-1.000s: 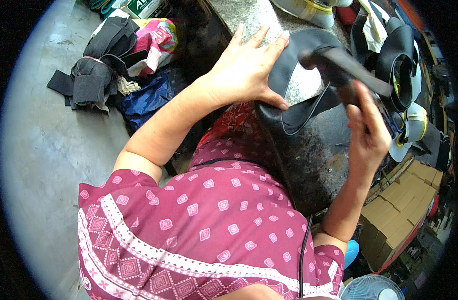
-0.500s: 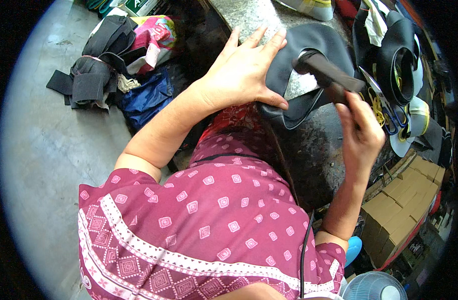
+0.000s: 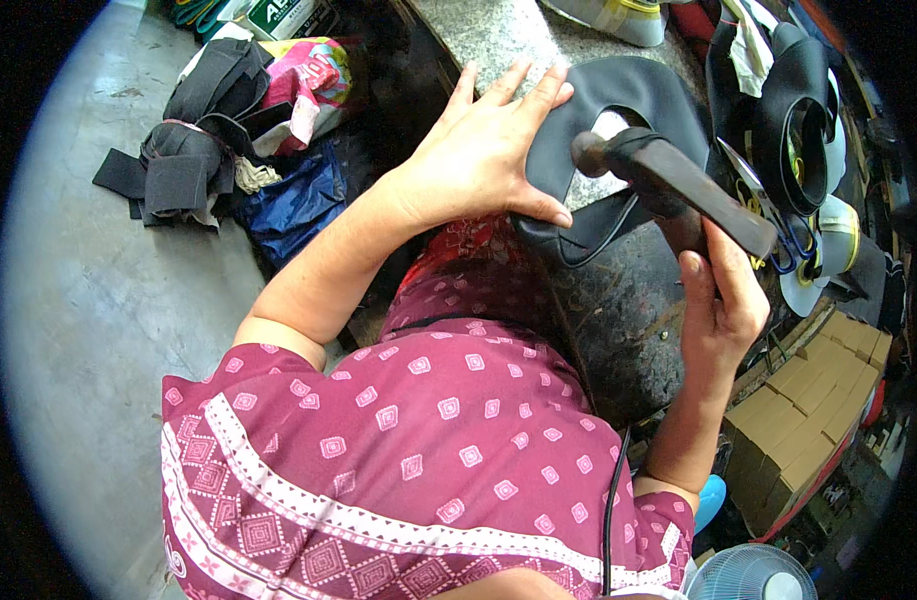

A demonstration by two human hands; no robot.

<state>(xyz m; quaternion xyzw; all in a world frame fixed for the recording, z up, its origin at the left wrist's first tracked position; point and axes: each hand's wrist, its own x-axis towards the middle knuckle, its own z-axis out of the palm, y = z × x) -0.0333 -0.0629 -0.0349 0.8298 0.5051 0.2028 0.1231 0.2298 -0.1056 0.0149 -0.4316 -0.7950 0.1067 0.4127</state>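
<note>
A black leather-like piece (image 3: 667, 95), curved around an opening, lies on a grey speckled stone slab (image 3: 489, 25). My left hand (image 3: 489, 150) is spread flat with its fingers apart, its thumb and fingertips pressing on the left edge of the piece. My right hand (image 3: 724, 300) grips a hammer (image 3: 694, 185) by its handle, most of which the fingers hide. The dark metal head, rounded at one end and long at the other, hangs over the opening of the piece.
Scissors with blue handles (image 3: 794, 240) and rolled black strips (image 3: 804, 150) lie to the right. A cardboard box (image 3: 809, 410) and a fan (image 3: 749, 575) stand lower right. On the left are bundled dark grey strips (image 3: 184, 150) and a blue plastic bag (image 3: 299, 200).
The hammer has turned, and its head now shows more sharply, with its long end farther right and lower. My left hand still presses on the black piece, almost unmoved.
</note>
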